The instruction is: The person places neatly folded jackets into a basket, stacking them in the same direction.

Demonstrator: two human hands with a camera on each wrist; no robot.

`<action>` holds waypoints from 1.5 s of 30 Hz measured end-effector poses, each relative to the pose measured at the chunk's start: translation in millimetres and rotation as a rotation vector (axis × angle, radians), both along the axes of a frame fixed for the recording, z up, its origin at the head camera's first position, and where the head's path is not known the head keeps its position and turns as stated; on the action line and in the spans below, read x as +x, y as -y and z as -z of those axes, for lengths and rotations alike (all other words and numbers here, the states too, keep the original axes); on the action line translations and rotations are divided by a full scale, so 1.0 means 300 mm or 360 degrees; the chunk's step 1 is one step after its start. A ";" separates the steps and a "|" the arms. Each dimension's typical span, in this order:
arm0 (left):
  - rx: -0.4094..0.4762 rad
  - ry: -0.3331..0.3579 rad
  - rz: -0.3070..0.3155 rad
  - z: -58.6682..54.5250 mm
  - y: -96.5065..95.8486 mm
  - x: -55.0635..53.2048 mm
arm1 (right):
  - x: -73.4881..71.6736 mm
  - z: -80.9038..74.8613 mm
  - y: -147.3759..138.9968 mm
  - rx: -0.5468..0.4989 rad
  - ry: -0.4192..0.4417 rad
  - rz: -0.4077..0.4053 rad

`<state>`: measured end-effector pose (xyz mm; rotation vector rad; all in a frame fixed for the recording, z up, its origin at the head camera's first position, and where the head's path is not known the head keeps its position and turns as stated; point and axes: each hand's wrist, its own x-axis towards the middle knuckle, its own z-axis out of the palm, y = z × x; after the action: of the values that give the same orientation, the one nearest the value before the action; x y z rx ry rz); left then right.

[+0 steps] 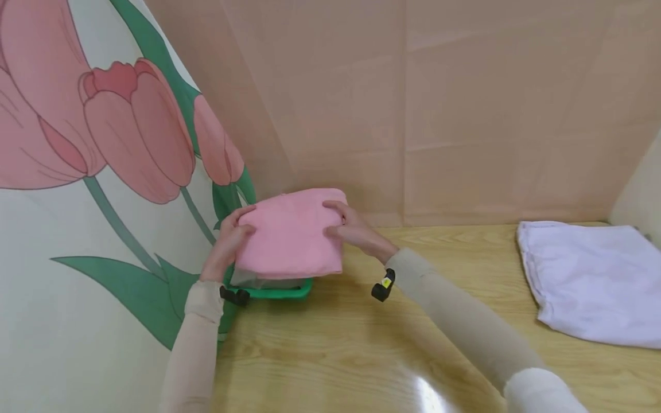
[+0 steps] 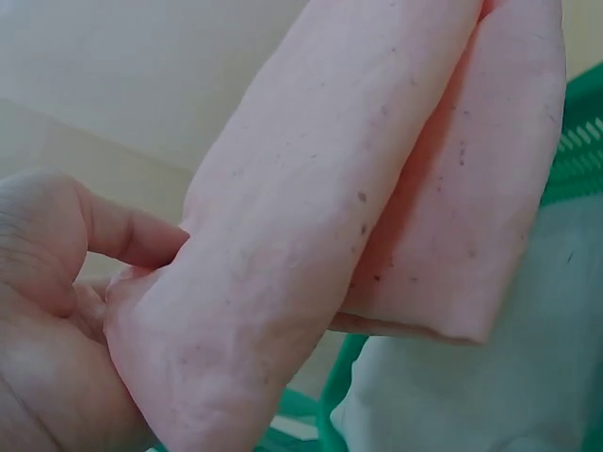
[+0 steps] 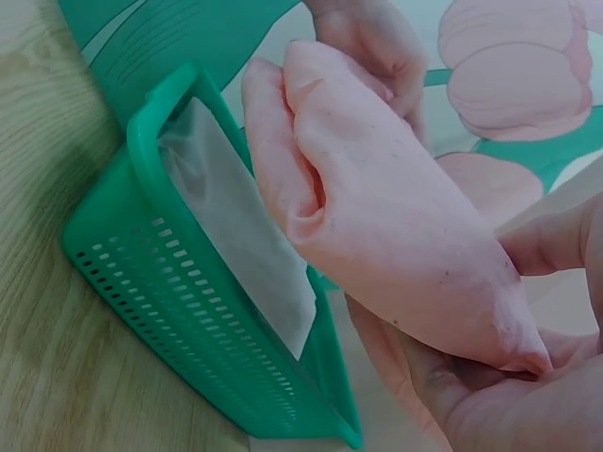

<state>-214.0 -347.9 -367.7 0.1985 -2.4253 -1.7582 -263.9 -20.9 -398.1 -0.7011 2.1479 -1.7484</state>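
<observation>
Between both hands a folded pink cloth (image 1: 291, 232) is held up over a green basket (image 1: 281, 292). My left hand (image 1: 227, 244) pinches its left edge, thumb on the near face. At the opposite edge my right hand (image 1: 356, 229) grips it the same way, fingers behind. The right wrist view shows the cloth (image 3: 396, 207) folded in thick layers, with small dark specks on it. Inside the perforated basket (image 3: 188, 292) lies a whitish, filmy sheet (image 3: 236, 217), partly hidden under the cloth in the head view.
A folded white cloth (image 1: 588, 281) lies at the right on the wood-grain surface (image 1: 320, 355). To the left stands a panel with painted tulips (image 1: 139, 132), close beside the basket. A brownish sheet (image 1: 439, 115) covers the back.
</observation>
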 end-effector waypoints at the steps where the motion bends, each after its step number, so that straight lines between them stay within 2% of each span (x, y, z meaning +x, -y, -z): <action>1: -0.0018 0.0001 0.0001 -0.003 0.007 -0.004 | -0.003 0.000 0.010 0.0003 0.0001 0.0002; 9: -0.0081 0.0086 -0.0002 -0.007 0.079 -0.019 | -0.019 0.023 0.090 -0.0012 0.0047 -0.0008; 15: -0.0139 0.0089 -0.0009 0.000 0.140 -0.020 | -0.020 0.048 0.149 -0.0064 0.0053 0.0023; 22: -0.0227 0.0096 0.0006 0.006 0.195 -0.021 | 0.003 0.068 0.227 -0.0145 0.0127 0.0048; 29: -0.0308 0.0101 0.0006 0.014 0.227 -0.015 | 0.028 0.106 0.292 -0.0106 0.0054 0.0060; 38: -0.0365 0.0099 0.0030 0.075 0.251 -0.029 | 0.027 0.164 0.334 -0.0013 0.0038 0.0127; 45: -0.0372 0.0095 -0.0020 0.123 0.243 -0.046 | 0.037 0.188 0.355 0.0070 0.0015 0.0158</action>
<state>-227.9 -420.8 -404.8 0.2425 -2.6385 -1.4668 -252.7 -127.3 -454.5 -0.5832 2.2435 -1.7433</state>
